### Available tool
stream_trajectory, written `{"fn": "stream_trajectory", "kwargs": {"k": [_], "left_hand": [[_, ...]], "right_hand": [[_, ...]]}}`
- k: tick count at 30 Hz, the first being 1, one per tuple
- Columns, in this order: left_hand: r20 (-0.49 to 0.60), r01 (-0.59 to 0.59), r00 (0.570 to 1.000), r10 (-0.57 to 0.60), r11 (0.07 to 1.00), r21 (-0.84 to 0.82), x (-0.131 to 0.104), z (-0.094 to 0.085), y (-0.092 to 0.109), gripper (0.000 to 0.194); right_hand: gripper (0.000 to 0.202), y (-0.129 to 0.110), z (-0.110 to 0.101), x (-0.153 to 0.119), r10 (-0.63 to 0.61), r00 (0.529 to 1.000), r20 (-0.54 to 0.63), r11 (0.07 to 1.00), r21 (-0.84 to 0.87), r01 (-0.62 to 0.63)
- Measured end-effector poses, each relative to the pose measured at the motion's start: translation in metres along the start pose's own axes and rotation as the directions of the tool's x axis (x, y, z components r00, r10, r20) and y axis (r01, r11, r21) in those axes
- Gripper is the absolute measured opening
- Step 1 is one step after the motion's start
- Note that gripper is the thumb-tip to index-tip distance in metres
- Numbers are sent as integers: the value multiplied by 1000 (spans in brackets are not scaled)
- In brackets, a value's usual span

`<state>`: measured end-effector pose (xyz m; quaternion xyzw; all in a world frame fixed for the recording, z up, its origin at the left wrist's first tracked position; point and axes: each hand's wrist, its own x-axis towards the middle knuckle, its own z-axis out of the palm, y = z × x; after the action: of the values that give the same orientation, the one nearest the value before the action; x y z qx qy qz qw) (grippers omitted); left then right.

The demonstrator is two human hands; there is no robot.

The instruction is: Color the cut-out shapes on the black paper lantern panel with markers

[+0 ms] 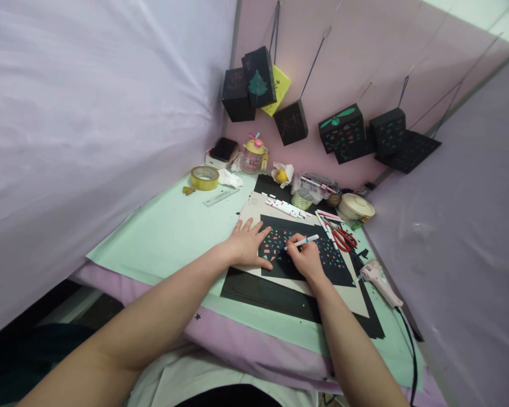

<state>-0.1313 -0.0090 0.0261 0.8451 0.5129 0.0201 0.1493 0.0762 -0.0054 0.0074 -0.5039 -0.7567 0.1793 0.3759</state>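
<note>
Right now, the left hand (251,246) lies flat with its fingers spread apart, holding nothing, on the left edge of the black paper (286,272). The right hand (309,261) is closed around a white marker (307,241), and its tip is down among the little colored shapes (333,252). The black paper sits on a pale board (359,304), which sticks out past its bottom edge. Under that, a dark sheet (267,294) pokes out toward the person.

To the left, the green table cover (169,243) gives the left arm wide room, up to the ruler (220,197) and yellow tape (204,178). The right side is tighter: red scissors (345,240) lie just beside the paper's top right edge, and a glue gun (382,284) points at its bottom right corner. More white markers (283,208) lie near the far edge, so room is small there too.
</note>
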Motion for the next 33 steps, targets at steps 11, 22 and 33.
{"fn": "stream_trajectory", "kwargs": {"k": [11,22,33], "left_hand": [[-10,-1,1000,1,1000,3,1,2,-1,113],[4,6,1000,-6,1000,5,0,-1,1,114],[-3,1,1000,-1,1000,23,1,1,0,113]], "right_hand": [[18,0,0,0,4,1000,-1,1000,-7,-4],[18,0,0,1,22,1000,-11,1000,-12,-22],[16,2,0,0,5,1000,8,1000,1,-5]]}}
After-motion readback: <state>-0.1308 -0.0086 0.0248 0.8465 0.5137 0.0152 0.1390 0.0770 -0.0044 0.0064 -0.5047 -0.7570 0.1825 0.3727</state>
